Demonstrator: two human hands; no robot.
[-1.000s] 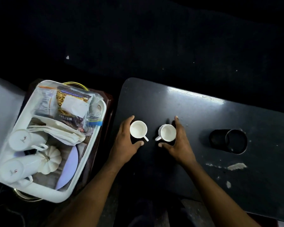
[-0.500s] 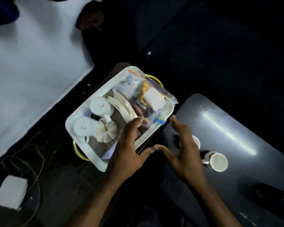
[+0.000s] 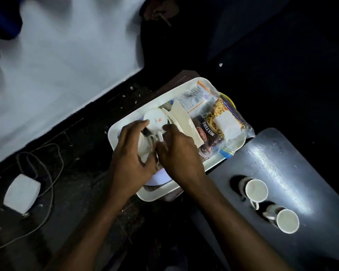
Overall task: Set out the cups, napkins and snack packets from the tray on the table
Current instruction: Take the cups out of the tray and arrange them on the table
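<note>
A white tray (image 3: 123,127) sits left of the dark table (image 3: 294,161). In it are an upturned white cup (image 3: 156,118), folded napkins (image 3: 181,118), a clear snack packet (image 3: 196,96) and a "Mixture" packet (image 3: 223,120). My left hand (image 3: 132,155) is curled around a second white cup (image 3: 143,148) nearer me in the tray. My right hand (image 3: 179,151) lies beside it, fingertips pinched at the upturned cup's handle. Two empty cups (image 3: 256,190) (image 3: 288,221) stand upright on the table.
A pale plate (image 3: 160,178) lies in the tray's near corner, partly under my hands. The tray rests on a brown stool (image 3: 176,79). On the dark floor to the left lie a white adapter box (image 3: 22,192) and its looped cable (image 3: 47,173).
Both hands left the two cups on the table and moved left into the tray, closing over the cups there. The view swung left and down.
</note>
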